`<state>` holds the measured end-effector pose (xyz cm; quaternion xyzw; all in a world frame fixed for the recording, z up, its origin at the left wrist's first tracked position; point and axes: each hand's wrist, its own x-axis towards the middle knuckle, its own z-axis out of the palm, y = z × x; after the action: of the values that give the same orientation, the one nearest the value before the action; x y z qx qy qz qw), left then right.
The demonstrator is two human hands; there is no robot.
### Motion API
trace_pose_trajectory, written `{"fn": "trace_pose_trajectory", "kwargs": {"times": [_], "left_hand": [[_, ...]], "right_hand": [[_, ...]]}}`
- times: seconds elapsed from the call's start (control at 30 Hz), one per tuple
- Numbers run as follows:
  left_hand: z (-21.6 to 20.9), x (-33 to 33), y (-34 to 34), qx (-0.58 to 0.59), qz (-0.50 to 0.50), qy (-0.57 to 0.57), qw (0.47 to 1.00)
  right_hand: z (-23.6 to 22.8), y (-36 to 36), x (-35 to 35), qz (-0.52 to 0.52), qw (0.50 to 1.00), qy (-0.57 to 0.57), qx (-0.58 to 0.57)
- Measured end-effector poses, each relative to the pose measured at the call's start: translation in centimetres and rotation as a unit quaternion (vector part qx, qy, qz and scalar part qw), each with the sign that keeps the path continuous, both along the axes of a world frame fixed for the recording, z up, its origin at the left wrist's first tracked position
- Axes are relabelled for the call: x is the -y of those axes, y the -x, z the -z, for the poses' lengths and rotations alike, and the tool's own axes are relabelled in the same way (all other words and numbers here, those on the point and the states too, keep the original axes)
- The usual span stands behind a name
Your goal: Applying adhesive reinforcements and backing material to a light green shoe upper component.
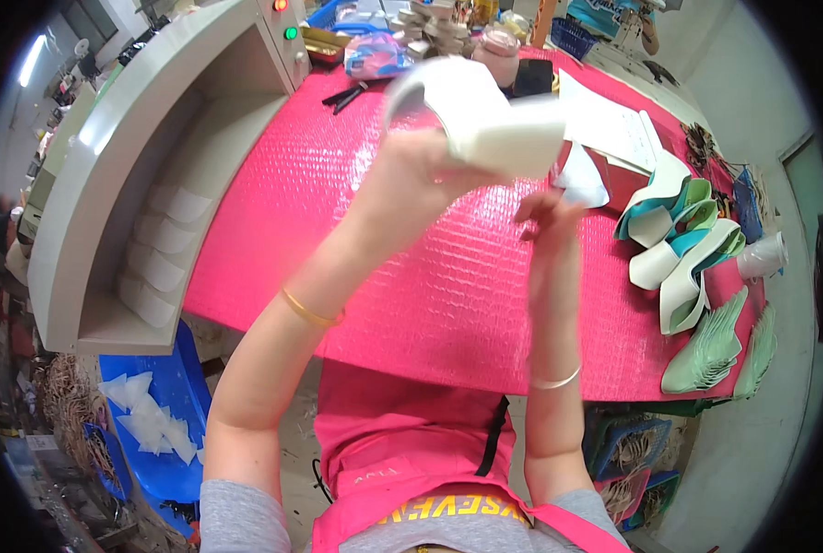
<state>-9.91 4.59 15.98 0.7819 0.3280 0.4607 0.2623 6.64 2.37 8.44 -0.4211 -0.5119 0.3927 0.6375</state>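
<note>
Raised over the pink table, my left hand (421, 166) grips a white curved sheet piece (508, 134) that looks like a shoe upper. It bends into a loop and is smeared by motion. Just to the right of it and lower, my right hand (552, 214) is blurred, its fingers partly curled. Close by that hand lies a pale pointed piece (582, 175); whether the fingers touch it, I cannot tell. Stacks of white upper pieces with green and teal linings (651, 226) lie on the right of the table.
A grey machine (89, 184) with an arched opening stands at left, pale pieces (158, 249) inside. The pink table (430, 313) has light green stacks (706, 355) at its right corner. A blue bin (167, 369) with white scraps is below left. A jar (496, 55) stands at the back.
</note>
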Motion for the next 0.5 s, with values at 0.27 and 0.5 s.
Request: {"fn": "trace_pose_trajectory", "kwargs": {"times": [0.27,0.5], "left_hand": [[10.8,2.2,0.9,-0.024,-0.021,0.010,0.999],[11.0,3.7,2.6,-0.043,0.038,0.079,0.995]], "right_hand": [[-1.4,0.2,4.2,-0.119,0.982,-0.061,-0.130],[-3.5,0.7,0.1,-0.074,0.994,0.045,-0.066]]}}
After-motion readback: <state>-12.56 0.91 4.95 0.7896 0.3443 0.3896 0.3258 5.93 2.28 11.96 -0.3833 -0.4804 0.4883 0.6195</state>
